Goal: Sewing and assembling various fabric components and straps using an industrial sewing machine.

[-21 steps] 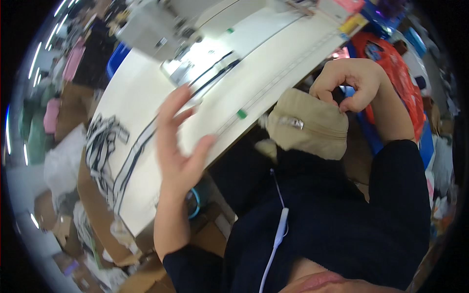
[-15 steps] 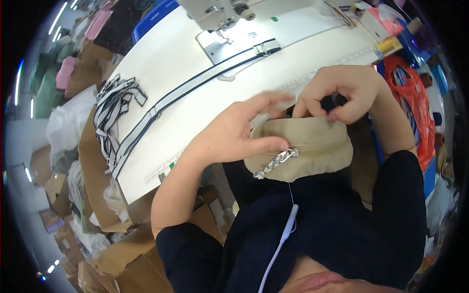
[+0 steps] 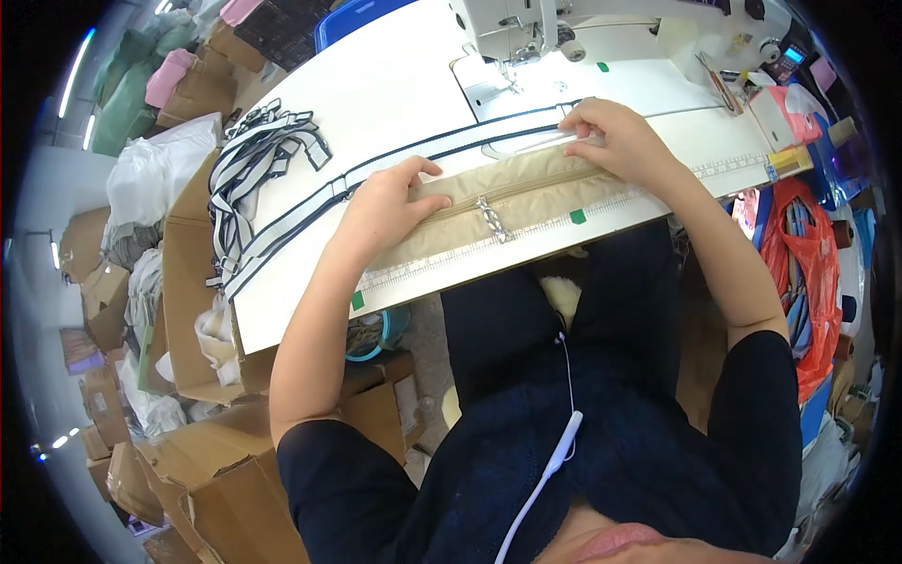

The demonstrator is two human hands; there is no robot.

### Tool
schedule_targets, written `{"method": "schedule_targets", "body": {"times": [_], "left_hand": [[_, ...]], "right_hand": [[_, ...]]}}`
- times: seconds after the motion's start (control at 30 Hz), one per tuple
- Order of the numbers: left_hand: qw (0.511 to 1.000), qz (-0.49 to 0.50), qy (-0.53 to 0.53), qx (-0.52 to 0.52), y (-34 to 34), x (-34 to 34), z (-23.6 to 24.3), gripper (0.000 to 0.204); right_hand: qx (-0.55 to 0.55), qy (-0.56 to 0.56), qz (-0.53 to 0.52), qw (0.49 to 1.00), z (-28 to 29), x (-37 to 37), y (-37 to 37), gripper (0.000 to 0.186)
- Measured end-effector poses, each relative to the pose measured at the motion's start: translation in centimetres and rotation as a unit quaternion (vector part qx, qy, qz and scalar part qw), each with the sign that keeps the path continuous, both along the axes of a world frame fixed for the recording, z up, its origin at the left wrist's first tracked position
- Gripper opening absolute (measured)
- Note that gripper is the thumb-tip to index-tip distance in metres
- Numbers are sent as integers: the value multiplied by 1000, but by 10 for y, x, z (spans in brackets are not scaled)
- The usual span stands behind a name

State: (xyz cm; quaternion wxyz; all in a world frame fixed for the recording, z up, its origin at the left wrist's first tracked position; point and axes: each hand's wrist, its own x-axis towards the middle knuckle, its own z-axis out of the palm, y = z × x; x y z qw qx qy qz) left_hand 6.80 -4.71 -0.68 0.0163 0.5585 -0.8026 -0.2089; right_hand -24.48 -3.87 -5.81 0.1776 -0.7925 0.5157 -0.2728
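A long beige fabric piece [image 3: 539, 198] with a zipper lies stretched along the table's front edge, over a printed ruler scale. A braided cord pull [image 3: 492, 220] hangs from its zipper at the middle. My left hand [image 3: 393, 209] pinches the left end, fingers curved over the upper edge. My right hand [image 3: 613, 143] grips the right end with thumb and bent fingers. Just behind the fabric runs a white strap with dark edges [image 3: 413, 150], and a tangled bundle of similar straps [image 3: 254, 169] lies at the left.
A sewing machine [image 3: 517, 28] stands at the back, with scissors [image 3: 722, 83] and a pink box [image 3: 780, 120] to its right. Cardboard boxes [image 3: 193, 301] crowd the left below the white table [image 3: 348, 66]. A red plastic bag [image 3: 803, 282] hangs at the right.
The beige piece has moved forward from above my lap onto the table and is spread out long. My hands have separated to its two ends, the left one closing on it.
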Motion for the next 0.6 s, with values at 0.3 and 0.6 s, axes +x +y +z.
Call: {"method": "schedule_targets", "body": {"times": [0.3, 0.6], "left_hand": [[982, 33, -32, -184, -51, 34, -13, 46], [996, 51, 60, 49, -60, 63, 12, 20]], "right_hand": [[-128, 73, -55, 988, -16, -29, -37, 24], [112, -111, -98, 983, 4, -28, -34, 19]]}}
